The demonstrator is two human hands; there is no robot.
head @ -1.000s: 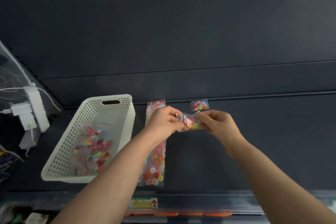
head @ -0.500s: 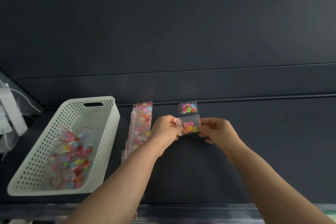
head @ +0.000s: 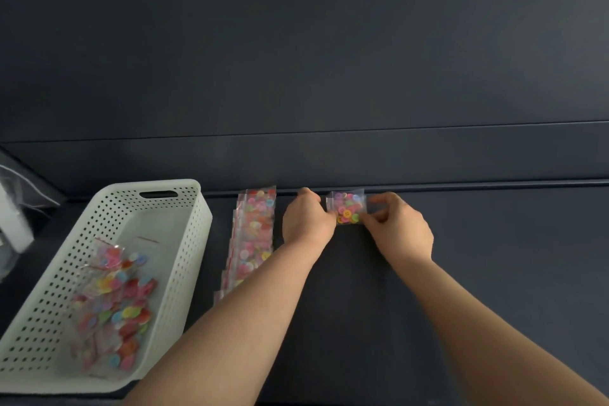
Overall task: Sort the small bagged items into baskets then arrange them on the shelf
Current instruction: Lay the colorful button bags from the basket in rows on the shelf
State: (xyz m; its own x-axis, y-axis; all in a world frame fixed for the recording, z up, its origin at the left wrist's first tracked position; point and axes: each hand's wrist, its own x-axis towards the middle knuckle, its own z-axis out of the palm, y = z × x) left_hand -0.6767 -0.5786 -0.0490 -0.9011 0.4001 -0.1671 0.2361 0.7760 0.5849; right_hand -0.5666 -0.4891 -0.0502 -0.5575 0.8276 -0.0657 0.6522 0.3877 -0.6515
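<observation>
Holds one small bag (head: 347,216) between both hands, at the back of the dark shelf (head: 494,273), right of centre.

Pinches the bag's left edge with the left hand (head: 308,219), fingers curled in, back of hand toward the camera. Pinches the right edge with the right hand (head: 400,231), fingertips closed on the plastic and slightly blurred.

Appearance of the held bag:
- Clear plastic, small, roughly square.
- Packed with small round buttons in yellow, red, orange and green.
- Cannot tell whether resting on the shelf or held just above it.

Overlaps the near edge of a second bag (head: 346,199), which sits against the shelf's back edge. Same clear plastic there, with pink, purple and blue buttons.

Left of the left hand: a row of bags (head: 253,234), overlapped in one line from the back edge toward the camera. Red strip along each bag's top, pastel buttons inside. Near end hidden behind the left forearm.

Further left, well apart from the held bag: a white perforated basket (head: 194,241) with a slot handle. Contains a loose heap of bags (head: 115,300) with mixed bright buttons.
</observation>
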